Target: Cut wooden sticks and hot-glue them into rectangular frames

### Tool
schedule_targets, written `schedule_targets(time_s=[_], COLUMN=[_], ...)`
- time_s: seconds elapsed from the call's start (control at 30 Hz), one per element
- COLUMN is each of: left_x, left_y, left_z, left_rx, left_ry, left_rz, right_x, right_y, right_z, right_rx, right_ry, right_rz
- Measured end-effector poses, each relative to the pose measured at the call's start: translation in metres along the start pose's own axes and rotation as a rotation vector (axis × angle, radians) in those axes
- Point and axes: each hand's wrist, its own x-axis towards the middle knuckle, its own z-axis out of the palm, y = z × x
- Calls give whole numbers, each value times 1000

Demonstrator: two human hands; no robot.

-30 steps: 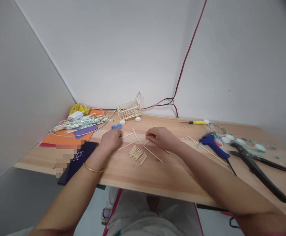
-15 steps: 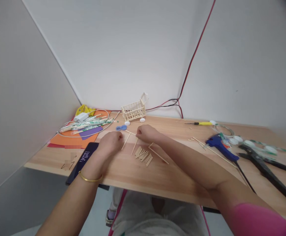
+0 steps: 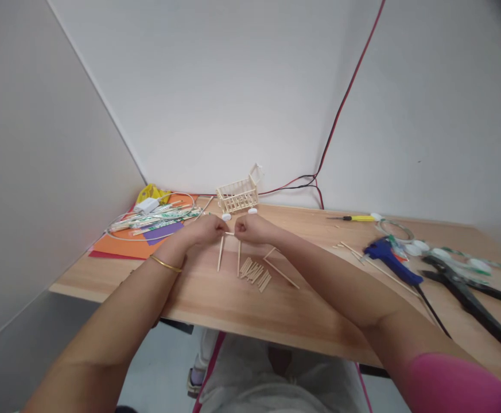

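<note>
My left hand is closed, its fingertips pinched at the left corner of a small frame of wooden sticks. Opposite it, my right hand is also closed, with the fingers at the frame's right corner. A short crosspiece spans the gap between the hands, and two longer sticks extend toward me on the wooden table. Just in front lies a row of short cut sticks. To its right sits an L-shaped pair of joined sticks. Behind my hands stands a small stick-built cart with white round caps at its base.
At the left are orange paper, packaged sticks and a white charger with its cable. On the right lie a blue glue gun, black-handled cutters, a yellow-handled tool and several white caps.
My left hand has moved forward and right to the frame's left corner. The frame has turned straighter toward me. My left forearm now covers the phone, and the blue caps are hidden.
</note>
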Motion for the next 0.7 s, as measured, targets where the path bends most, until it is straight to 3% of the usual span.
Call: schedule_targets(time_s=[0.13,0.37,0.5,0.7], left_x=[-11,-38,-43,-42], left_y=[-9,-7,-5,-3], left_z=[-2,5,7,18], left_rx=[-231,-628,-766,-889], left_ry=[26,186,259,262], left_rz=[-93,-328,-437,-505], right_x=[2,0,1,8], right_y=[-5,-5,-6,-6], right_z=[-5,2,5,9], right_rx=[238,587,688,723], right_ry=[-52,-112,-133,-142], right_rz=[-27,86,111,129])
